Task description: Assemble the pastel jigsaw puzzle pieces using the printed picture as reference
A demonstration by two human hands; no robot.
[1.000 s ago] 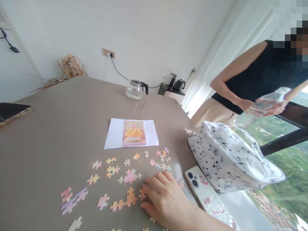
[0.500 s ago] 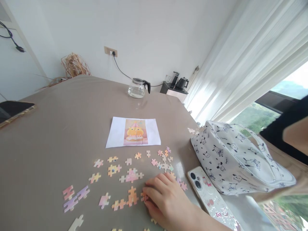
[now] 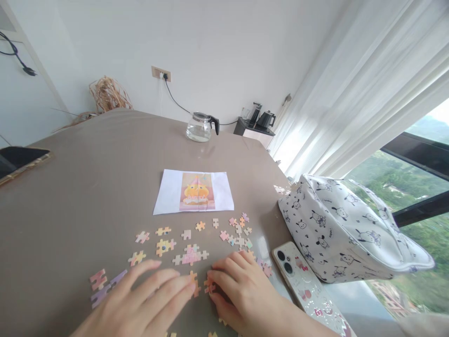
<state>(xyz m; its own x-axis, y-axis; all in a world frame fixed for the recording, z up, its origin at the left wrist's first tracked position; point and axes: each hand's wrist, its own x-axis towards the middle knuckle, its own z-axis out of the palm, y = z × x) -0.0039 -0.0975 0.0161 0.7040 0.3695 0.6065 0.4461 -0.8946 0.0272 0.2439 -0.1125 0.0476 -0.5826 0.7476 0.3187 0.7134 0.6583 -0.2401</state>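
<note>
My right hand rests on the table with fingers and thumb curled on an orange puzzle piece. My left hand reaches in from the lower left, fingers stretched and spread over the pieces; its fingertips meet the edge of an orange joined cluster, partly hidden beneath. Just beyond lies a pink joined cluster. Purple pieces and a pink-red piece lie left of that hand. Yellow pieces sit farther out, and a pale joined group is beyond my right hand.
A printed picture sheet lies mid-table, with a glass pot behind. At right are a phone in a decorated case and a patterned white bag. A dark device sits at the left edge.
My left hand has come in from the lower left over the puzzle pieces, covering several. My right hand stays nearly still on the orange piece. A dark-sleeved arm behind the bag is gone from view.
</note>
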